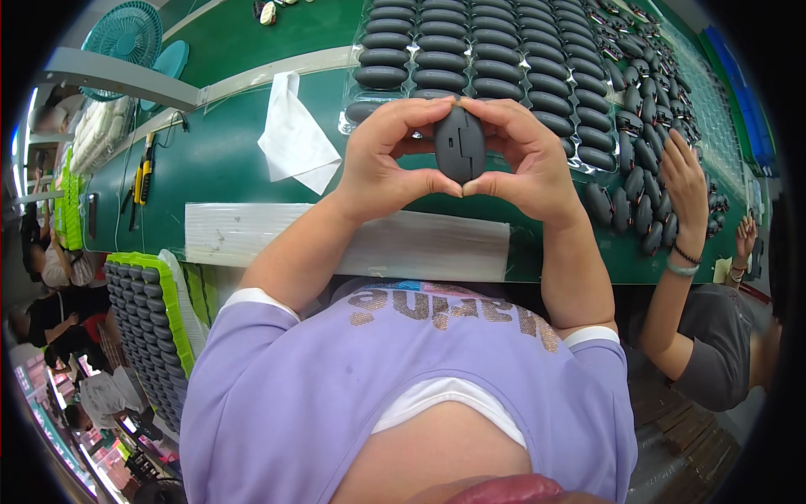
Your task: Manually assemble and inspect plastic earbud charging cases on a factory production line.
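Between my hands, just above the near edge of the tray, stands a dark grey oval earbud charging case [459, 144], closed, with a small port slot and a hinge seam facing me. My left hand [388, 160] pinches its left side, fingertips at the top and thumb at the bottom. On the other side my right hand [527, 160] grips it the same way. Beyond them a clear plastic tray [346, 118] holds rows of similar dark cases [440, 52]. A white cloth [294, 134] lies on the green table to the left of my left hand.
Loose dark case parts [646, 155] are heaped at right, where a co-worker's hand [684, 181] reaches in. A pale strip [344, 239] runs along the near table edge. At left are a yellow-black cutter [143, 172], a teal fan [124, 38] and a green crate [172, 315] of cases.
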`<state>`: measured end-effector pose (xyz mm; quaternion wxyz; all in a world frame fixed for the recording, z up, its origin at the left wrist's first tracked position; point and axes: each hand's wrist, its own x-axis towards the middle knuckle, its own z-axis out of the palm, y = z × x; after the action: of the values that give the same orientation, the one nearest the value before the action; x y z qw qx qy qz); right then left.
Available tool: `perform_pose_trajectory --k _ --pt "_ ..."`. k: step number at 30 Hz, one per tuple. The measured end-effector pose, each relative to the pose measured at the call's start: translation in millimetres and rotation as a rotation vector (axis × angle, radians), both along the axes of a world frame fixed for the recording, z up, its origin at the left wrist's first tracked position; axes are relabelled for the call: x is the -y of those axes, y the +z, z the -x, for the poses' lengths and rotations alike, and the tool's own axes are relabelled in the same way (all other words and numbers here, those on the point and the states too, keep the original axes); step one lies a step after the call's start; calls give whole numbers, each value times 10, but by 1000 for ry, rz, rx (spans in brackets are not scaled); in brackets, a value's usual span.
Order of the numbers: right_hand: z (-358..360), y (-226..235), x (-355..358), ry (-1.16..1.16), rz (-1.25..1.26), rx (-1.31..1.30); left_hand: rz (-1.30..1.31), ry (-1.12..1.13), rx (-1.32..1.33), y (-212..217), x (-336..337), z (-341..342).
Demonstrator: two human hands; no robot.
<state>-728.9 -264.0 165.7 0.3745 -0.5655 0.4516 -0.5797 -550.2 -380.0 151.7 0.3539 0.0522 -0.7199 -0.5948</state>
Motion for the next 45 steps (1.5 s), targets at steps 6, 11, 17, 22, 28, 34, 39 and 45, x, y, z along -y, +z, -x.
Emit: perform_pose_trajectory --k 6,11,17,22,28,34,39,45 --pt "-69 -75 31 35 -85 267 -164 -9 -55 -30 -27 80" --pt "-55 -126 73 -98 -28 226 -369 44 -43 -102 9 109" --pt "-146 -37 68 -108 14 335 -346 35 -19 -20 -70 106" --pt "-300 -46 103 -66 34 895 -393 47 -35 -5 -264 169" --pt "-328 -30 117 -306 -192 1051 456 309 41 -77 -431 218" --pt "-334 -42 71 -56 -265 920 574 469 -75 -28 -297 282" --pt "-415 -82 74 -137 -375 885 431 218 -114 -101 -392 344" --pt "-389 -31 92 -168 -327 898 549 226 -87 -43 -414 324"
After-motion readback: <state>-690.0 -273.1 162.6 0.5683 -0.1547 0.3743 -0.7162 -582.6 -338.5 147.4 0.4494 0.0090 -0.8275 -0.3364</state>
